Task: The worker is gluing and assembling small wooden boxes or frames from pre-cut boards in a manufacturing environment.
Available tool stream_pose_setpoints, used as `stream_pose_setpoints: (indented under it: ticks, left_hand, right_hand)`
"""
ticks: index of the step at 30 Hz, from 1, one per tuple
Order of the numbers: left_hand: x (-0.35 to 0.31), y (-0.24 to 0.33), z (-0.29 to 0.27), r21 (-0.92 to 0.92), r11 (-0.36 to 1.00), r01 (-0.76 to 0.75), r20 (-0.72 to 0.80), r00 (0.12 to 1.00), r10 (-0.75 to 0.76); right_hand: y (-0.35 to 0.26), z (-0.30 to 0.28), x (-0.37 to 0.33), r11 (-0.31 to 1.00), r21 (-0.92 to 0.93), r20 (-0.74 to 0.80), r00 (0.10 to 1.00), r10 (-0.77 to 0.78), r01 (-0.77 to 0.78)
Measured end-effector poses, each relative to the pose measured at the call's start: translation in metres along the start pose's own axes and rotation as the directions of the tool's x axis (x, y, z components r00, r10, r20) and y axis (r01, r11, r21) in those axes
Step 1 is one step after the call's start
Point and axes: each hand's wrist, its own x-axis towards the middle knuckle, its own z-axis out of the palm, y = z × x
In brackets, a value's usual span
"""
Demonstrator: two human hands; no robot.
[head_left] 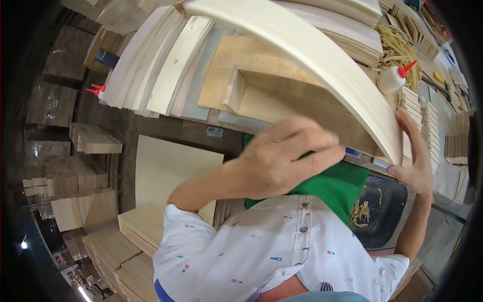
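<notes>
Head view: my right hand (417, 161) gripped the near end of a long pale board (322, 55), fingers (410, 132) closed along its edge. The board's long axis ran from that hand up and away to my left, over the open wooden box (282, 100) on the counter (201, 113). My left hand (282, 161) lay loosely curled, holding nothing, just beside the box; my right was nearer the board.

White short-sleeved buttoned shirt (282, 251), small red-blue motifs; green apron (332, 183) beneath.
</notes>
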Motion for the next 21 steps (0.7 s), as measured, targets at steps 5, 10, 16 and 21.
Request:
stream_pose_setpoints:
  ticks: [5,10,16,21]
  left_hand:
    - [0.030,-0.025,-0.058,0.379,0.922,0.083,0.231,0.956,-0.181]
    - [0.026,-0.062,-0.045,0.100,0.977,0.187,0.484,0.849,-0.212]
    - [0.020,-0.064,-0.035,0.168,0.907,0.385,0.485,0.769,-0.417]
    - [0.030,-0.073,-0.020,0.216,0.831,0.513,0.438,0.710,-0.551]
  right_hand:
    - [-0.006,-0.003,-0.007,0.965,-0.228,0.115,0.988,-0.103,0.127]
    - [-0.010,-0.003,-0.004,0.946,-0.256,0.230,0.963,-0.140,0.198]
    - [0.018,-0.026,0.000,0.912,-0.338,0.216,0.962,-0.166,0.233]
    - [0.070,-0.043,-0.015,0.959,-0.271,0.090,0.994,-0.057,0.080]
